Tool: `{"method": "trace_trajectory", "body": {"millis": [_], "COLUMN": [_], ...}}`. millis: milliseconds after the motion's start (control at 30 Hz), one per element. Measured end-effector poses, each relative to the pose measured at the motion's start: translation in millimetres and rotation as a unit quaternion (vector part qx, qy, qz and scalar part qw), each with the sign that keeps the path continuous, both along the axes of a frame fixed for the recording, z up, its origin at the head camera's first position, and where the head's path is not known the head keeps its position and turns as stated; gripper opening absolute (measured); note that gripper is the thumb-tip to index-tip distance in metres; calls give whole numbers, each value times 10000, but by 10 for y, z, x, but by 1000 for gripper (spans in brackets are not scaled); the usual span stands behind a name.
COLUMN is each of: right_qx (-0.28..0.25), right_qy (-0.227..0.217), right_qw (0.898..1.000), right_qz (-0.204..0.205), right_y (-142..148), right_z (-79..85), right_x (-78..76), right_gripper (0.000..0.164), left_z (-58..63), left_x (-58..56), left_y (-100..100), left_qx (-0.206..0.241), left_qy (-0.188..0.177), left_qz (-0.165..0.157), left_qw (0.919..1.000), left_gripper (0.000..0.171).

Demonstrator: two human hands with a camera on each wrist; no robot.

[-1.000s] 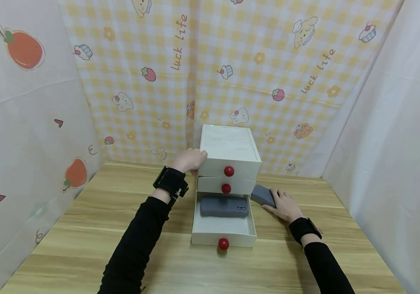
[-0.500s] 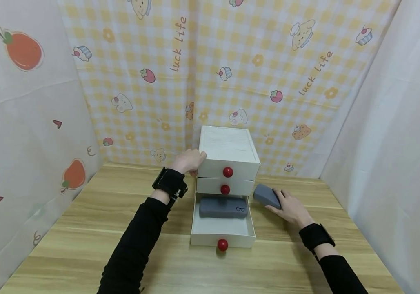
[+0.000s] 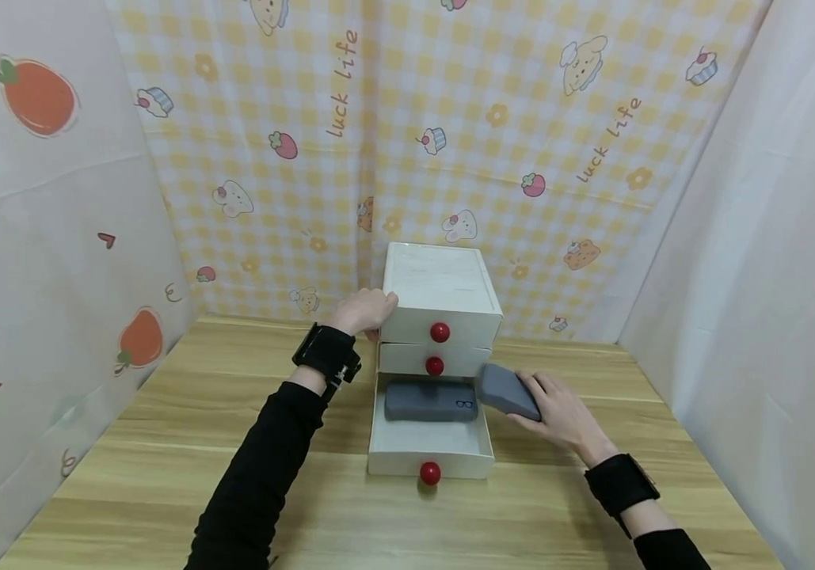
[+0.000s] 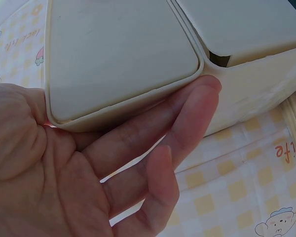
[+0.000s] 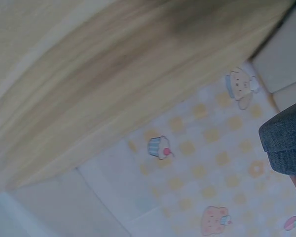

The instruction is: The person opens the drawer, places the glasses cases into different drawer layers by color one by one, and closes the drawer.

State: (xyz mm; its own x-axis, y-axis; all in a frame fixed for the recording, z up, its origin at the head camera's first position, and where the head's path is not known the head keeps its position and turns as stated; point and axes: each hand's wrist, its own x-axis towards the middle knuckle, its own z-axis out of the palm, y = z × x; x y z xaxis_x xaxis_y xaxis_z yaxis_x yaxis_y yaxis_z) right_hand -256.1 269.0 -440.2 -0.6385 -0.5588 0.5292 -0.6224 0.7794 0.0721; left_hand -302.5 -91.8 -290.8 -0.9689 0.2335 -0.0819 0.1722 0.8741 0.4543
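A small white drawer cabinet (image 3: 443,277) stands on the table. Its bottom drawer (image 3: 428,437) is pulled out, and a grey glasses case (image 3: 424,402) printed with a spectacles mark lies inside. My left hand (image 3: 363,311) grips the cabinet's upper left edge; in the left wrist view its fingers (image 4: 192,111) lie along the cabinet side, the thumb mostly hidden. Right of the drawer, my right hand (image 3: 562,418) holds a second grey glasses case (image 3: 507,390), whose far end is at the drawer's right wall. The right wrist view shows only part of this case (image 5: 286,140).
The upper two drawers, each with a red knob (image 3: 439,332), are pushed in. Behind the cabinet hangs a yellow checked curtain (image 3: 478,119). White cloths flank the wood-grain table (image 3: 293,514) on both sides.
The right hand has gripped the second glasses case, first shifting it right, then bringing it left and slightly forward to the drawer's edge. The left hand stays on the cabinet.
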Motion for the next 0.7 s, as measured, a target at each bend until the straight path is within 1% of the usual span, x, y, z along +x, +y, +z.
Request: {"method": "trace_trajectory", "body": {"millis": [67,300,467,567,700], "right_qx": [36,365,552,716,1088], "right_qy": [15,274,251,149,32], "right_qw": [9999,9977,9949,9936,9911], "right_qz": [121,505,810,857,760], "right_y": [-67,-353,-608,-764,-949], "right_z": [48,192,265,296,305], "right_x": [24,65,101,133,177], "right_gripper": [75,74,74,74,74], "left_z": [1,-5,-9,-4,2], "left_x": [2,-8,-4,0,6], "left_y": [-1,1,0,-3,1], "left_qx": [17,74,26,2,-51], "left_qy": [-1,10,2,-33,-75], "left_qz": [19,9,12,27,14], "left_qw": [10000,10000,10000,10000,10000], "left_gripper": [52,53,53,53,53]}}
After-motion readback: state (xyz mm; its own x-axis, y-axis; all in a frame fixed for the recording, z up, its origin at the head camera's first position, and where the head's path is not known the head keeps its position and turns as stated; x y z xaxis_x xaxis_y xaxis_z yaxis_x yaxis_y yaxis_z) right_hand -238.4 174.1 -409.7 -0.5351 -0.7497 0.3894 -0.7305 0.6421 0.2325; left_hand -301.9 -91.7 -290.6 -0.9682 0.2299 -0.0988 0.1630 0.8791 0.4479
